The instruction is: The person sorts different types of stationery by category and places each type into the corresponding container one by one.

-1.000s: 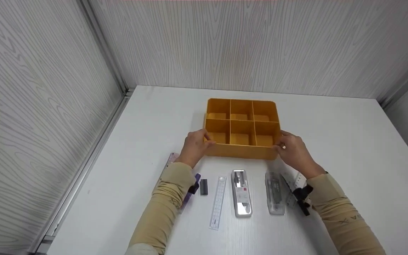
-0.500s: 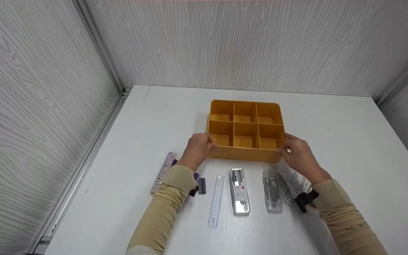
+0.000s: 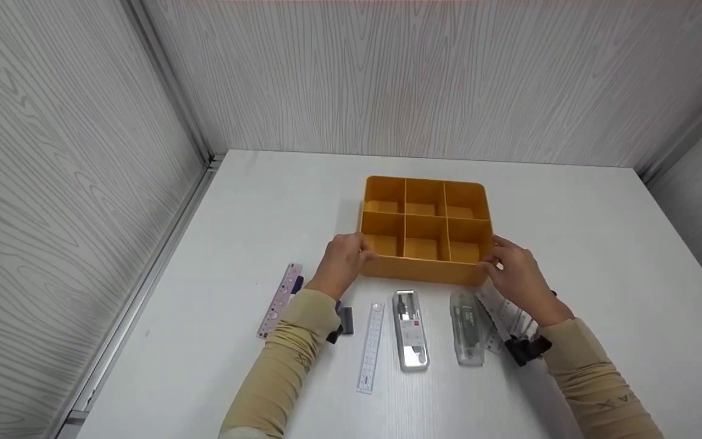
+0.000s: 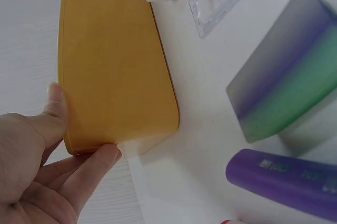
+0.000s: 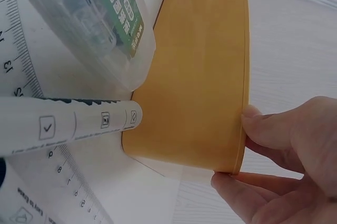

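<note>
An orange-yellow divided storage box (image 3: 424, 270) with several compartments stands on the white table, all of them showing bare floors in the head view. At its near left corner my left hand (image 3: 343, 262) pinches the rim, the thumb over the front wall and fingers at the side. The near right corner is gripped the same way by my right hand (image 3: 518, 274). Both wrist views show the box's smooth front wall, with the left hand (image 4: 47, 166) and the right hand (image 5: 284, 161) each holding a corner.
Before the box lie a pink ruler (image 3: 280, 302), a dark eraser (image 3: 347, 321), a clear ruler (image 3: 370, 347), a compass set case (image 3: 411, 332) and a clear plastic case (image 3: 467, 329). A purple pen (image 4: 284, 182) and a white marker (image 5: 73, 126) lie near the wrists. Panels enclose the table.
Both hands have shifted the box slightly to the right and a little toward me, keeping their hold on its corners. The pink ruler shows more fully from behind the left arm.
</note>
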`<state>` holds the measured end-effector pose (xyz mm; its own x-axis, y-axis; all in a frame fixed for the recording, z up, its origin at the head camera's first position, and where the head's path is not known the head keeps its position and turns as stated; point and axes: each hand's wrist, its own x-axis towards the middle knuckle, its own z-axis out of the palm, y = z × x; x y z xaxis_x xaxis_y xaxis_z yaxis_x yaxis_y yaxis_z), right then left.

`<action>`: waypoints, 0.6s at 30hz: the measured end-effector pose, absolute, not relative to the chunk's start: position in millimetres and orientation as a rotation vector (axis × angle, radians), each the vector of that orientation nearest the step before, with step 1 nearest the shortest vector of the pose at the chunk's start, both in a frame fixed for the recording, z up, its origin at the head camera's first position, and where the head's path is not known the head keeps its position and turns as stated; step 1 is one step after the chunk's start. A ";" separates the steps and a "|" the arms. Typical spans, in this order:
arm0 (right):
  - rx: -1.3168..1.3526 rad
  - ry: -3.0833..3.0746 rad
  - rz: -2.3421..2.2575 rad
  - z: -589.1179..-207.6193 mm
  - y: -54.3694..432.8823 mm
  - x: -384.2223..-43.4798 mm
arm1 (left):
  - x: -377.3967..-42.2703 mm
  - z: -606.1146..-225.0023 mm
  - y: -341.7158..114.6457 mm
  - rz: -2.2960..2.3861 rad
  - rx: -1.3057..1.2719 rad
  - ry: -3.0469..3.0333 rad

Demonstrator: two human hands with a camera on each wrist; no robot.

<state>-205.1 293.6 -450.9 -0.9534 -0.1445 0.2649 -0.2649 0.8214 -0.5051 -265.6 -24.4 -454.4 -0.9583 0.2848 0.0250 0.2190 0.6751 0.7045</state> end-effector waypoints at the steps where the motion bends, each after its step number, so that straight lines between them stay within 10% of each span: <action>1: 0.320 -2.791 0.821 -451.0 293.6 -204.5 | -265.3 -454.4 -24.2 1.159 0.418 2.791; 18: 0.387 -2.800 0.898 -451.2 304.1 -203.3 | -262.1 -454.9 -22.0 1.111 0.426 2.845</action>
<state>-203.3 304.1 -451.2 -0.9508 -0.1915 0.2434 -0.2973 0.7843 -0.5444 -262.1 -22.0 -454.9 -0.9603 0.2750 0.0465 0.2338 0.7025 0.6722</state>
